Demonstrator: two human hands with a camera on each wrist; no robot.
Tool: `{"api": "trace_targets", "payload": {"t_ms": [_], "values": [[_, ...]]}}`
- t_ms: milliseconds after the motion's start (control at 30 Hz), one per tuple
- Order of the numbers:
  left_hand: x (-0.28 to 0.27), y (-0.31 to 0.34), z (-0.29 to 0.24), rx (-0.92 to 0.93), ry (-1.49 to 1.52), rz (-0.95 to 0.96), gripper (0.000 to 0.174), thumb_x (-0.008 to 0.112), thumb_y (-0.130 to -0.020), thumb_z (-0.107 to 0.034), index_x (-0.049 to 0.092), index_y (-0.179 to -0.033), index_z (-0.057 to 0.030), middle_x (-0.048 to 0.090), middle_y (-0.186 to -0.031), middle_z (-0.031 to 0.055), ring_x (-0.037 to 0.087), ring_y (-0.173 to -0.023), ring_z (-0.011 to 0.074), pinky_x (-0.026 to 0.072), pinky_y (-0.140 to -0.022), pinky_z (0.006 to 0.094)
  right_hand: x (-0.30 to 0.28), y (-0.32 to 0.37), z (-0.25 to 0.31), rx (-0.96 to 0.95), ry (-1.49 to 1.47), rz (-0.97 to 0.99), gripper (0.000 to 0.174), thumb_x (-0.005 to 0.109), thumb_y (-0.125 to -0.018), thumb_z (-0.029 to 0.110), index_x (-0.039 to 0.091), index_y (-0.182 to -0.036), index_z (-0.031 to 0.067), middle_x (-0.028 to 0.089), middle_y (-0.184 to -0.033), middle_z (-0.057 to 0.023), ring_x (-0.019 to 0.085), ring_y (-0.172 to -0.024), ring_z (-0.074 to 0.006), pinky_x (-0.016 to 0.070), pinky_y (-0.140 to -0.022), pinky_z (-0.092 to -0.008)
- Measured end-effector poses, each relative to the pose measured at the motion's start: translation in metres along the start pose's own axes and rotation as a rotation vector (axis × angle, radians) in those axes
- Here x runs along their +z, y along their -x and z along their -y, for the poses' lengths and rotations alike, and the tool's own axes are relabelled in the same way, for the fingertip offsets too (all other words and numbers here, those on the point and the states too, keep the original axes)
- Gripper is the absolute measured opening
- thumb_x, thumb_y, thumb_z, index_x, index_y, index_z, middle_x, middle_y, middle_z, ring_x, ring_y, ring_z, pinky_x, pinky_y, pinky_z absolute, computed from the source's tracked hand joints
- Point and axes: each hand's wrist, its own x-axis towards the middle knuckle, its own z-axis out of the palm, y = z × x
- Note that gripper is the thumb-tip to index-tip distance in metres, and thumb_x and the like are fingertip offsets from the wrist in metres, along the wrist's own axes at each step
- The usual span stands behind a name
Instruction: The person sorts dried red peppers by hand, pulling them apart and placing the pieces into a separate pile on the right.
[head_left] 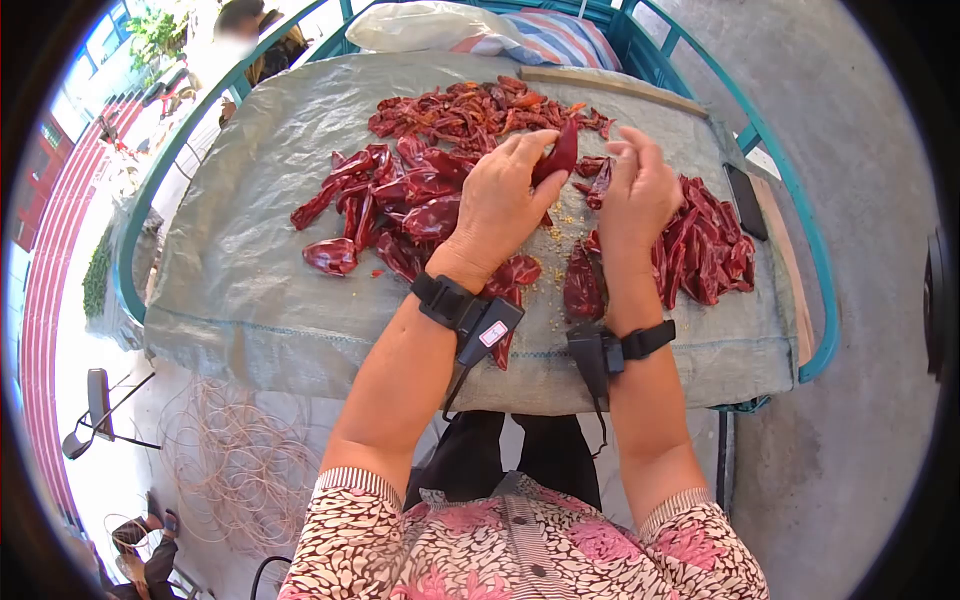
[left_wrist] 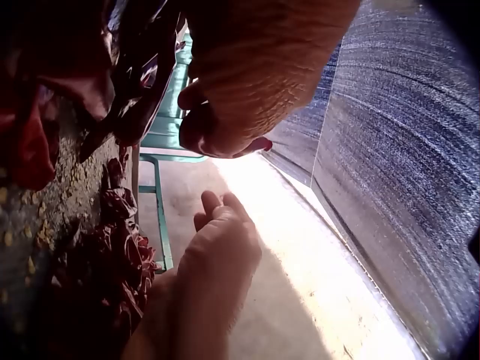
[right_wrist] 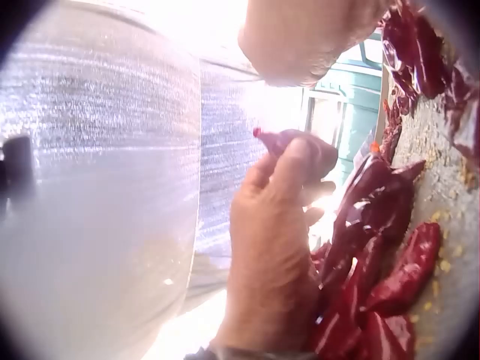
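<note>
Between its thumb and fingers my left hand [head_left: 503,200] grips a dark red dried chili pepper [head_left: 562,152], raised over the pile. The right wrist view shows that chili pepper [right_wrist: 319,154] lying across the left fingertips, its narrow end pointing away to the left. Just to the right, my right hand [head_left: 636,198] hovers with loosely bent fingers, and nothing shows in it. Below the left hand spreads a heap of glossy whole chili peppers [head_left: 430,190]. Beside the right wrist lies a pile of flattened chili peppers [head_left: 705,245].
Farther back is a heap of smaller, brighter chili pieces [head_left: 470,108]. Yellow seeds [head_left: 566,225] are scattered on the woven sheet [head_left: 240,250]. A phone [head_left: 745,202] lies by the right edge. Teal rails [head_left: 815,250] frame the cart bed, with stuffed sacks [head_left: 440,28] at the back.
</note>
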Motion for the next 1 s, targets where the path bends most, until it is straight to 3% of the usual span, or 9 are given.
{"api": "trace_targets", "payload": {"t_ms": [100,200,400,600,833,933,1000], "values": [[-0.003,0.0,0.002,-0.028,-0.117,-0.082,0.046,0.074,-0.089,-0.014,0.062,-0.133,-0.0061,0.064,-0.112,0.0132,0.067,-0.098,0.0321,0.0554,-0.087,0.0416,-0.001,0.0,-0.01,0.032,0.486,-0.003,0.041,0.066,-0.096,0.029,0.063,-0.135,0.019,0.071,-0.12,-0.0063,0.06,-0.121,-0.0257,0.0249,-0.116,-0.0554],[-0.002,0.0,0.001,-0.109,-0.183,-0.147,0.047,0.073,-0.089,-0.012,0.061,-0.134,-0.0066,0.059,-0.117,0.0123,0.066,-0.095,0.0301,0.0556,-0.084,0.0407,0.003,0.0,-0.008,0.106,0.598,0.255,0.054,0.07,-0.091,0.038,0.059,-0.142,0.0245,0.062,-0.139,-0.0065,0.051,-0.133,-0.0282,0.0204,-0.118,-0.0597],[0.001,0.004,0.007,-0.191,-0.153,-0.02,0.046,0.074,-0.088,-0.012,0.062,-0.132,-0.0069,0.056,-0.117,0.0109,0.065,-0.085,0.0228,0.0554,-0.08,0.0379,0.012,0.001,-0.019,0.116,0.751,0.591,0.064,0.067,-0.092,0.046,0.05,-0.151,0.0298,0.055,-0.15,-0.0088,0.05,-0.137,-0.0298,0.0178,-0.12,-0.0577],[0.001,0.006,0.007,-0.182,-0.155,0.076,0.04,0.072,-0.089,-0.013,0.065,-0.127,-0.0061,0.057,-0.116,0.0111,0.066,-0.081,0.0224,0.0557,-0.078,0.038,0.017,-0.003,-0.018,0.17,0.771,0.702,0.063,0.06,-0.094,0.054,0.051,-0.152,0.0285,0.056,-0.146,-0.0157,0.051,-0.135,-0.0341,0.0245,-0.115,-0.0549],[0.001,0.007,0.007,-0.199,-0.146,0.085,0.037,0.071,-0.089,-0.013,0.066,-0.126,-0.0076,0.058,-0.115,0.0102,0.066,-0.081,0.0219,0.0557,-0.078,0.0377,0.017,0.0,-0.017,0.123,0.766,0.639,0.052,0.062,-0.092,0.051,0.063,-0.138,0.0261,0.062,-0.135,-0.0137,0.052,-0.129,-0.0334,0.0323,-0.108,-0.0533],[0.0,0.006,0.006,-0.217,-0.12,0.108,0.034,0.073,-0.088,-0.013,0.068,-0.121,-0.0076,0.057,-0.116,0.0124,0.069,-0.095,0.0339,0.0574,-0.081,0.0444,0.016,0.0,-0.02,0.103,0.723,0.624,0.047,0.064,-0.09,0.048,0.067,-0.132,0.0246,0.064,-0.13,-0.0127,0.054,-0.125,-0.0332,0.0343,-0.104,-0.0533],[0.001,0.007,0.008,-0.198,-0.144,0.114,0.032,0.072,-0.089,-0.014,0.069,-0.121,-0.0075,0.058,-0.115,0.0109,0.067,-0.086,0.0262,0.0562,-0.079,0.0401,0.014,-0.001,-0.02,0.097,0.693,0.636,0.044,0.066,-0.089,0.046,0.068,-0.127,0.0235,0.064,-0.127,-0.0123,0.055,-0.123,-0.033,0.0356,-0.102,-0.0531]]}}
